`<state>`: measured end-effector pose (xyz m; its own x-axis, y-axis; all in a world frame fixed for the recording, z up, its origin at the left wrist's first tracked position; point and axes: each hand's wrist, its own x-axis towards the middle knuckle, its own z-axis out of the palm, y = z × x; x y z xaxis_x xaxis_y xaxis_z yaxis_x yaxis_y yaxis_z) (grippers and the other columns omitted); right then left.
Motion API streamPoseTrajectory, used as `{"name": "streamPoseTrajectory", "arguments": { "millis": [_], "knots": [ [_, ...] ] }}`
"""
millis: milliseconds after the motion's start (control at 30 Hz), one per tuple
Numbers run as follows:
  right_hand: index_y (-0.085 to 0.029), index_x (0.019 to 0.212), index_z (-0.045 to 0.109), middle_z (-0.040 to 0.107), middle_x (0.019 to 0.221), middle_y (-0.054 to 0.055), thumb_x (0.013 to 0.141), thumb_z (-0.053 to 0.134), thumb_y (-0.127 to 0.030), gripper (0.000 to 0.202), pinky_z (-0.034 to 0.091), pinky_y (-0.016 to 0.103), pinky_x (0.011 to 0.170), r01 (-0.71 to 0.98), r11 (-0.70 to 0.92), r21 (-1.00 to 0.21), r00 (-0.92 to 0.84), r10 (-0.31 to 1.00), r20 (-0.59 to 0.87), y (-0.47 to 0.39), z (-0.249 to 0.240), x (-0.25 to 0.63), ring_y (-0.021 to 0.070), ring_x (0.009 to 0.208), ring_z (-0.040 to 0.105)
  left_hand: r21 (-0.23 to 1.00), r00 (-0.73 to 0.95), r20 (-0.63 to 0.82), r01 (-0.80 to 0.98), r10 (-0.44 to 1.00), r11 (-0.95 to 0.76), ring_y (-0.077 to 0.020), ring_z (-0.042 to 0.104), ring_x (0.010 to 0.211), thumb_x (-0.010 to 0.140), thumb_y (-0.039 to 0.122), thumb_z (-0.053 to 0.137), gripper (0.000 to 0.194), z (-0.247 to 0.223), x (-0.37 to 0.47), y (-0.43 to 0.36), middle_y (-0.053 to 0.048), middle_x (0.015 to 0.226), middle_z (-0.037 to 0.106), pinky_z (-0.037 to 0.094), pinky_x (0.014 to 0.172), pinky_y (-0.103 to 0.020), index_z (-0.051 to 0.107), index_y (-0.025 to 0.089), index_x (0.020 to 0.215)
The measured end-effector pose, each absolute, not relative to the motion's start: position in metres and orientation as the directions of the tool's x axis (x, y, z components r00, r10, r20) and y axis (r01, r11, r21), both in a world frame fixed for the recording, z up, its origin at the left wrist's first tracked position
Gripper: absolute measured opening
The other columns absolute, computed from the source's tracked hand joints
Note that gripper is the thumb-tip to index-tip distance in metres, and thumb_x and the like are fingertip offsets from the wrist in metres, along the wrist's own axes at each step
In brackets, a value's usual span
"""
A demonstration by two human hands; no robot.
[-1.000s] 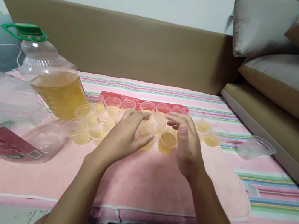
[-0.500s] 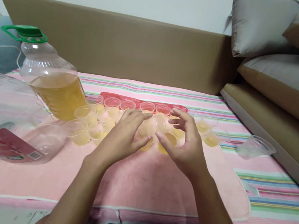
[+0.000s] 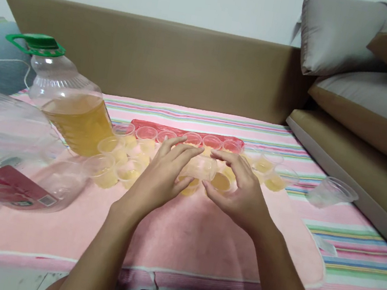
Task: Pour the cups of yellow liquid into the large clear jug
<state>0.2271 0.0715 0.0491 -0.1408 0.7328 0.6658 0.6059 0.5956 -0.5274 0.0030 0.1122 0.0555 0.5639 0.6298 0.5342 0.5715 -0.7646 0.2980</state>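
Note:
My left hand (image 3: 169,168) and my right hand (image 3: 239,185) hover over the front of a group of clear plastic cups, fingers curved and apart. Between them is a clear plastic cup (image 3: 201,167), partly overlapped by my fingers; I cannot make out whether they touch it. Just beyond my right thumb stands a cup of yellowish liquid (image 3: 221,182). Several more cups with a little yellowish liquid stand left of my left hand, such as this cup (image 3: 105,177), and right of my right hand, such as this cup (image 3: 275,181). My hands hide some cups.
A large green-capped bottle (image 3: 75,115) of yellowish liquid stands at left. Nearer is a clear plastic bottle (image 3: 23,188) with a red label. A tilted plastic cup (image 3: 331,194) lies at right. Behind the cups runs a red plastic wrapper (image 3: 181,130). A pink mat (image 3: 200,240) covers the striped cloth.
My right hand has lowered its fingers, and both hands' fingertips are closer together. The clear cup between them looks more level than before.

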Motion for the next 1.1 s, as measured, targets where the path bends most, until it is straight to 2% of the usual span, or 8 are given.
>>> {"name": "streamPoseTrajectory", "arguments": {
  "millis": [100,233,433,567,667,800,900,1100],
  "knots": [
    [-0.030,0.126,0.069,0.079,0.126,0.007,0.089,0.078,-0.024,0.039,0.057,0.054,0.105,0.598,0.602,-0.529,-0.127,0.723,0.679,0.073,0.050,0.228,0.0313,0.120,0.072,0.262,0.544,0.568,0.591,0.617,-0.763,-0.0350,0.028,0.166,0.101,0.019,0.071,0.064,0.058,0.004,0.112,-0.013,0.165,0.052,0.033,0.134,-0.062,0.043,0.026,0.159],
    [-0.031,0.125,0.071,0.078,0.129,0.006,0.087,0.082,-0.030,0.039,0.056,0.054,0.105,0.540,0.499,-0.677,0.020,0.797,0.604,0.075,0.048,0.230,0.0305,0.122,0.071,0.321,0.422,0.638,0.615,0.644,-0.720,-0.0387,0.022,0.169,0.096,0.044,0.083,0.086,0.062,0.000,0.111,-0.018,0.174,0.035,0.026,0.136,-0.064,0.035,0.027,0.166],
    [-0.030,0.120,0.072,0.076,0.132,0.005,0.088,0.085,-0.043,0.037,0.054,0.050,0.106,0.296,0.388,-0.873,0.156,0.882,0.444,0.080,0.045,0.234,0.0275,0.123,0.070,0.641,0.223,0.553,0.501,0.803,-0.581,-0.0299,0.045,0.158,0.101,0.051,0.074,0.077,0.067,-0.010,0.109,-0.016,0.167,0.048,0.035,0.134,-0.056,0.039,0.023,0.163],
    [-0.030,0.113,0.074,0.077,0.123,0.004,0.085,0.088,-0.049,0.037,0.055,0.042,0.099,0.058,0.295,-0.954,0.201,0.932,0.301,0.080,0.047,0.234,0.0229,0.112,0.070,0.868,0.068,0.442,0.218,0.895,-0.445,-0.0295,0.058,0.146,0.095,0.053,0.078,0.077,0.068,0.000,0.109,-0.019,0.160,0.054,0.044,0.128,-0.055,0.046,0.019,0.156],
    [-0.028,0.109,0.074,0.078,0.113,0.003,0.079,0.093,-0.052,0.042,0.054,0.037,0.090,-0.101,0.227,-0.969,0.249,0.948,0.196,0.079,0.051,0.232,0.0207,0.104,0.070,0.953,0.038,0.302,0.030,0.953,-0.303,-0.0311,0.066,0.134,0.085,0.054,0.086,0.085,0.068,0.015,0.105,-0.024,0.152,0.059,0.055,0.116,-0.054,0.046,0.016,0.150],
    [-0.027,0.108,0.073,0.076,0.105,0.000,0.076,0.095,-0.055,0.047,0.051,0.032,0.081,-0.207,0.186,-0.961,0.261,0.957,0.129,0.075,0.057,0.225,0.0175,0.095,0.067,0.973,0.052,0.155,-0.182,0.986,-0.144,-0.0287,0.070,0.127,0.076,0.044,0.095,0.093,0.066,0.041,0.095,-0.023,0.143,0.067,0.055,0.115,-0.050,0.042,0.017,0.148],
    [-0.027,0.107,0.072,0.075,0.106,0.000,0.076,0.095,-0.054,0.047,0.052,0.031,0.082,-0.238,0.189,-0.953,0.247,0.960,0.129,0.073,0.058,0.218,0.0172,0.096,0.067,0.932,0.029,0.075,-0.357,0.997,-0.059,-0.0267,0.072,0.127,0.076,0.038,0.097,0.086,0.066,0.057,0.089,-0.020,0.141,0.071,0.054,0.116,-0.048,0.045,0.019,0.142],
    [-0.028,0.108,0.069,0.078,0.112,0.003,0.075,0.096,-0.055,0.051,0.057,0.038,0.097,-0.257,0.172,-0.951,0.168,0.977,0.131,0.068,0.056,0.200,0.0214,0.110,0.072,0.870,-0.049,0.079,-0.484,0.996,-0.093,-0.0204,0.074,0.123,0.080,0.032,0.097,0.074,0.066,0.066,0.087,-0.012,0.126,0.078,0.054,0.112,-0.039,0.048,0.020,0.133]
  ]
}}
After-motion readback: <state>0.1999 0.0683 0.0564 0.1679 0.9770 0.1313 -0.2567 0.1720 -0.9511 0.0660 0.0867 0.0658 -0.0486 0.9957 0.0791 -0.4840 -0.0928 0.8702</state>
